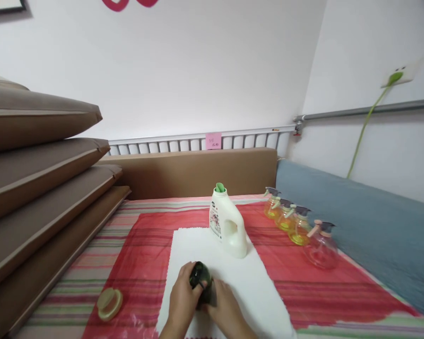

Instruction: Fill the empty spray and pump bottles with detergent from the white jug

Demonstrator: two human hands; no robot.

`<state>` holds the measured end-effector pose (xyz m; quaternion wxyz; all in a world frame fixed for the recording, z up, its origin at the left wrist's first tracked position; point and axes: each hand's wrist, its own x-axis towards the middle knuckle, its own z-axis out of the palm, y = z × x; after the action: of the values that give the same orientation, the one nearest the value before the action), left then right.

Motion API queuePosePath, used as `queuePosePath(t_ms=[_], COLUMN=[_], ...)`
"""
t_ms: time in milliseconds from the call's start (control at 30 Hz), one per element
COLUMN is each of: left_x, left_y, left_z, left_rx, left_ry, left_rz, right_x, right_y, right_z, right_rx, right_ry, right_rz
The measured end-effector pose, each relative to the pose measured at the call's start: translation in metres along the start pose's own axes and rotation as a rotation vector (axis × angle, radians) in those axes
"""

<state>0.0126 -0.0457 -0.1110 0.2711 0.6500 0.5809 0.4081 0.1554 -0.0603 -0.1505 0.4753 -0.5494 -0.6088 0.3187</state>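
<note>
On the white cloth [189,247], near its front edge, a dark bottle [202,272] is held between both hands. Progress, as judged: the jug [228,230] stands upright beyond it, uncapped, green spout showing; a pale round cap [109,304] lies apart at left on the red sheet [151,245]. Four spray bottles [299,230] stand in a row at right, heads on, at least three with yellow liquid; contents of the nearest unclear. Handling of the dark bottle appears unfinished; its fill cannot be read. Left hand [183,294]: part-open, fingers curled round the bottle's left side, thumb across it. Right hand [226,301]: grasping the bottle's right side, fingertips partly hidden.
</note>
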Motion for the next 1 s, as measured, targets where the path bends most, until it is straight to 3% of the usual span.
queuePosePath(t_ms=[100,200,367,433,533,667,800,1000], left_x=[0.003,0.001,-0.005,-0.006,-0.009,-0.012,-0.014,-0.018], left_y=[-0.014,-0.022,-0.024,-0.023,-0.020,-0.012,-0.004,-0.002], left_z=[-0.001,0.000,0.004,0.004,0.003,0.000,-0.004,-0.002], left_rx=[-0.098,-0.208,-0.258,-0.265,-0.277,-0.264,-0.264,-0.243], left_ry=[0.018,0.034,0.043,0.036,0.031,0.020,0.001,-0.012], left_rz=[0.002,-0.015,-0.028,-0.039,-0.057,-0.097,-0.116,-0.120], right_x=[0.016,0.051,0.115,0.132,0.148,0.155,0.149,0.110], right_y=[0.000,-0.005,-0.009,-0.007,-0.007,-0.024,-0.054,-0.095], right_z=[-0.023,-0.059,-0.106,-0.112,-0.112,-0.106,-0.104,-0.142], right_rx=[-0.054,-0.083,-0.156,-0.188,-0.216,-0.210,-0.220,-0.371], right_ry=[0.048,0.182,0.400,0.387,0.265,0.124,0.086,0.015], right_rz=[-0.051,-0.084,0.011,0.079,0.171,0.181,0.141,0.096])
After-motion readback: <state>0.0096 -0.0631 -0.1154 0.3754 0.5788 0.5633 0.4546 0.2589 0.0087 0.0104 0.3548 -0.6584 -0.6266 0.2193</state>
